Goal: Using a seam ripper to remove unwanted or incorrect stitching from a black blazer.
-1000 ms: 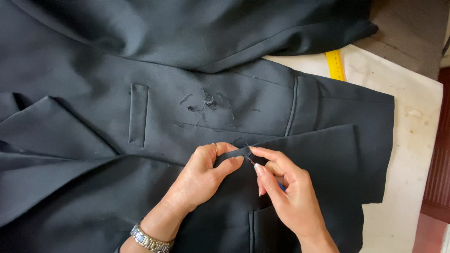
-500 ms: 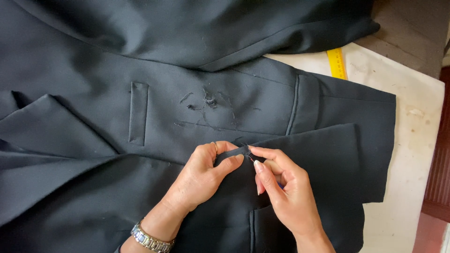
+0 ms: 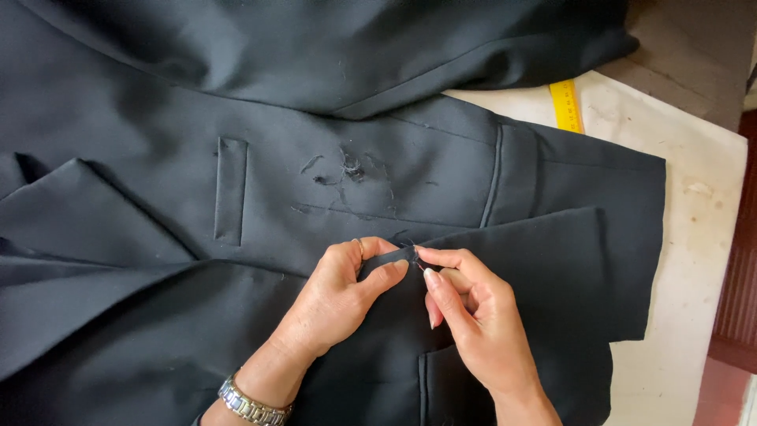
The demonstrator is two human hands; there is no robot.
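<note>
- Two hands: the left hand point(image 3: 341, 293) pinches a folded edge of the one black jacket point(image 3: 158, 260); the right hand point(image 3: 473, 323) meets it, fingertips closed on something too small to tell.
- One breast pocket point(image 3: 231, 189), several loose threads point(image 3: 343, 175).
- One yellow tape measure point(image 3: 566, 105) at the jacket's far edge.
- Bare white surface point(image 3: 694, 237) on the right.

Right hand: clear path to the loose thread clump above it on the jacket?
Probably yes. The right hand pinches the jacket edge just below the loose threads; only flat dark cloth lies between, nothing blocking.
</note>
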